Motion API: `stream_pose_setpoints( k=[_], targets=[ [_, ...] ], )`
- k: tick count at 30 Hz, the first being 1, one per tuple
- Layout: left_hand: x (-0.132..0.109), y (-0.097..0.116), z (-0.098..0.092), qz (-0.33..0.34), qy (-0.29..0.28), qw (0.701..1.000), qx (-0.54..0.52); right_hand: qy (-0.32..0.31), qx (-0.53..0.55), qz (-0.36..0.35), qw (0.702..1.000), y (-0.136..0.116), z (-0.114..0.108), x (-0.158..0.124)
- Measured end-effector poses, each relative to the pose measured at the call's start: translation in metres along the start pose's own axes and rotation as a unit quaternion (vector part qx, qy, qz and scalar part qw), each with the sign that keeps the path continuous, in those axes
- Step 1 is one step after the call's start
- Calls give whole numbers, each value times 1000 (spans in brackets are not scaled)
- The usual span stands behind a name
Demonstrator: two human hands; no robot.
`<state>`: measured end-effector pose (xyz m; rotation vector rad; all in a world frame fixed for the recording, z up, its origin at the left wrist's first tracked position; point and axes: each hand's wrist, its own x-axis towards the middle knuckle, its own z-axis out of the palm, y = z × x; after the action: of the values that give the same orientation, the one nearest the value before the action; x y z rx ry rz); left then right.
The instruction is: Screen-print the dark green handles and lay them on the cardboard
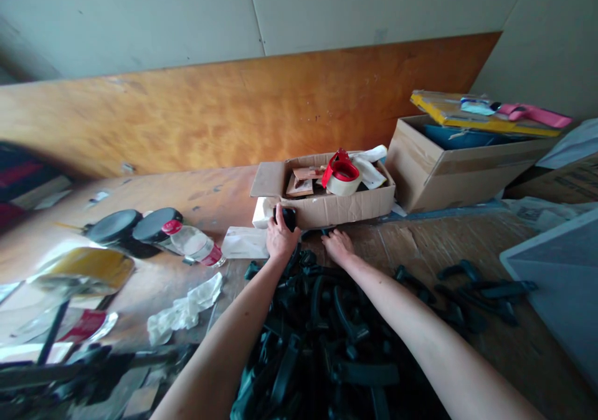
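Your left hand (281, 238) is closed around a small black plastic piece (286, 217), pressed against the front wall of the shallow open cardboard box (348, 209). The piece stands out of your fist towards the far side of the wooden bench (411, 245); it is too short and too covered to tell its long axis. Your right hand (338, 246) lies palm down just beside the left, fingers loosely spread and gripping nothing, at the far edge of the heap of black curved plastic handles (327, 326) that fills the near middle of the bench.

The shallow box blocks the way ahead. To the right, a few more loose black handles (467, 289) lie scattered before a grey flat panel (555, 270). To the left, a white flat packet (245, 242) touches the box corner, and bare wood shows beyond it.

The shallow box holds a roll of beige tape in a red dispenser (343, 177), brown cards (301, 184) and white paper (371, 166). The larger cardboard box (443, 171) at its right holds something blue under a yellow board (448, 113).
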<state>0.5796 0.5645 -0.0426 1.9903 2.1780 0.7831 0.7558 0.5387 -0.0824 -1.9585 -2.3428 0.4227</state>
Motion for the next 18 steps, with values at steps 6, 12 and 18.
stream_pose_setpoints(
  k=[6,12,18],
  targets=[
    [0,-1,4,-7,0,1000,-3,21,-22,1,1000,8,-5,-21],
    [1,-1,5,-14,0,1000,8,44,-102,-19,994,23,-18,-61],
    [1,3,0,-24,-7,1000,10,132,-153,-48,978,35,-35,-114]
  ],
)
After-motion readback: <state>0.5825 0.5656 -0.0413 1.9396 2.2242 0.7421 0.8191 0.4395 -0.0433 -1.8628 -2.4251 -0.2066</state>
